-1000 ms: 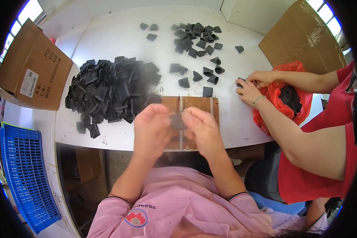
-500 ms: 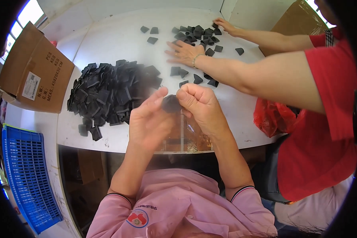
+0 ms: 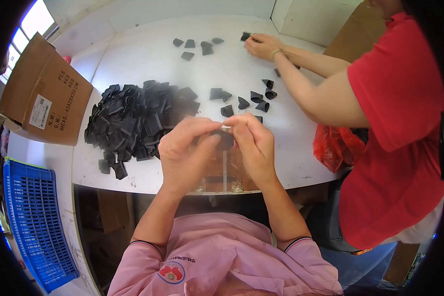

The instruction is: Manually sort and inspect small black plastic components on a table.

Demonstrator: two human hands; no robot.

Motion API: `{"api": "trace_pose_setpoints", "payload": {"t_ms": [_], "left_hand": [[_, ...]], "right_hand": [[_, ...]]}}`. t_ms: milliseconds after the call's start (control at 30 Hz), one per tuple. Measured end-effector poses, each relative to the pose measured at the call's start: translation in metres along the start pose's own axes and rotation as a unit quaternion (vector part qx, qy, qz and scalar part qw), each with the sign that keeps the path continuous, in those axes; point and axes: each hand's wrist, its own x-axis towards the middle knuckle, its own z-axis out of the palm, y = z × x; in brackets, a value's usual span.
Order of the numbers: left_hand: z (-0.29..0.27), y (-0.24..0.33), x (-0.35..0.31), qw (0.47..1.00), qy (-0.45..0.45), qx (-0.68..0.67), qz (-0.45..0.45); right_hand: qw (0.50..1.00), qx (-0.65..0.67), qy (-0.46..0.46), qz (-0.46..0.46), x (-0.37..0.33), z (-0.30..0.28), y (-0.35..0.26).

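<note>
I see the white table (image 3: pixel 148 54) spreading out beyond both of my hands. On it, just past my left hand (image 3: pixel 185 155) and a little to its left, lies the big heap of black pieces (image 3: pixel 133 121). Further out past my right hand (image 3: pixel 254 148), a few folded black pieces (image 3: pixel 254 98) lie scattered, well apart from my fingers. A co-worker's hand (image 3: pixel 262 45) rests at the far edge, beyond those. Both my hands are raised close together over the near edge of the table, fingers curled in, fingertips nearly meeting. Between them I pinch one small black piece (image 3: pixel 224 140): the left thumb and fingers grip its left side, the right fingertips press its top and right side.
</note>
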Motion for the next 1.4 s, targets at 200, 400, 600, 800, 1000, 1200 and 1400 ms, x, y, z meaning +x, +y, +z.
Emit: {"api": "trace_pose_setpoints", "payload": {"t_ms": [200,400,600,800,1000,1200,1400], "left_hand": [[-0.002,0.005,0.005,0.997,0.019,-0.054,-0.057],[0.005,0.004,0.005,0.999,-0.011,0.043,-0.002],[-0.001,-0.002,-0.001,0.999,0.001,0.037,0.027],[-0.006,-0.018,-0.011,0.792,0.061,-0.571,-0.208],[-0.003,-0.012,-0.016,0.864,0.065,-0.46,-0.195],[-0.004,-0.004,-0.006,0.936,0.056,-0.319,-0.136],[-0.004,-0.004,-0.006,0.962,0.051,-0.251,-0.1]], "right_hand": [[0.955,-0.225,-0.049,-0.186,0.005,0.0,-0.027],[0.963,-0.195,-0.008,-0.186,-0.002,0.005,-0.003],[0.988,-0.117,-0.032,-0.092,-0.002,0.009,-0.021],[0.978,-0.165,-0.025,-0.127,0.003,0.013,-0.032],[0.969,-0.161,-0.009,-0.186,0.0,0.01,-0.017],[0.978,-0.163,-0.016,-0.132,-0.002,0.006,-0.017],[0.987,-0.125,-0.06,-0.084,-0.001,0.002,-0.017]]}}
